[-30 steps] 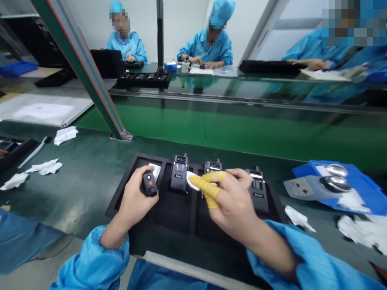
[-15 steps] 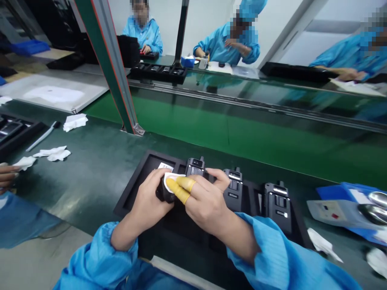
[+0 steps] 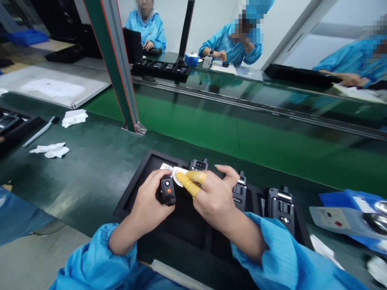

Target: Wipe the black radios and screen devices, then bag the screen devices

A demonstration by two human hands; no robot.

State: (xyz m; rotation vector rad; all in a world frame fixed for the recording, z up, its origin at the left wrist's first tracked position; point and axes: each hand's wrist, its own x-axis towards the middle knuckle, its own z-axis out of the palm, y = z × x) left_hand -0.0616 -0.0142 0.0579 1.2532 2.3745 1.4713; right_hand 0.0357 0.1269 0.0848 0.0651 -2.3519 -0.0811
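Note:
My left hand [image 3: 146, 205] is closed around a black handheld radio [image 3: 168, 190], its end with one white and one orange button turned up toward me. Just right of the radio, my right hand [image 3: 216, 201] pinches a folded white wipe [image 3: 177, 176] under fingers covered by yellow finger cots [image 3: 192, 183]. A small gap seems to separate wipe and radio. Beneath both hands lies a black compartment tray [image 3: 130, 183]. Standing in it are a radio [image 3: 198, 164] behind my right hand, a second radio [image 3: 240, 195] partly covered by that hand, and a third radio [image 3: 281, 207] farther right.
To the right sit a blue box [image 3: 328, 197] and a clear packet [image 3: 325, 215] beside shiny metal domes. Crumpled tissues [image 3: 53, 150] and a white brush [image 3: 39, 133] lie left. A green post [image 3: 116, 68] rises behind the tray. Co-workers sit across the bench.
My right hand has drawn the wipe off the radio's end, to the right, so its buttons now show. At the far left, another person's hand and the tissue it held have left view.

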